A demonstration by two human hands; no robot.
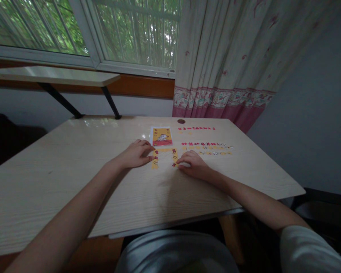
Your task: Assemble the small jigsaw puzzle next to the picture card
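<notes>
Across the lower frame we see a tabletop (57, 163) of smooth, pale wood-grained board, faintly glossy at left of centre. At the centre, the puzzle pieces (174, 156) look like thin printed card, below a smooth paper picture (161, 136). Upper right, we find soft, pleated cloth in the curtain (224, 57) beside a matt wall (307, 94); upper left, clear window glass (136, 34).

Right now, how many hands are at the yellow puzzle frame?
2: the left hand at the left side of the puzzle frame, the right hand at its right side. No others show.
</notes>
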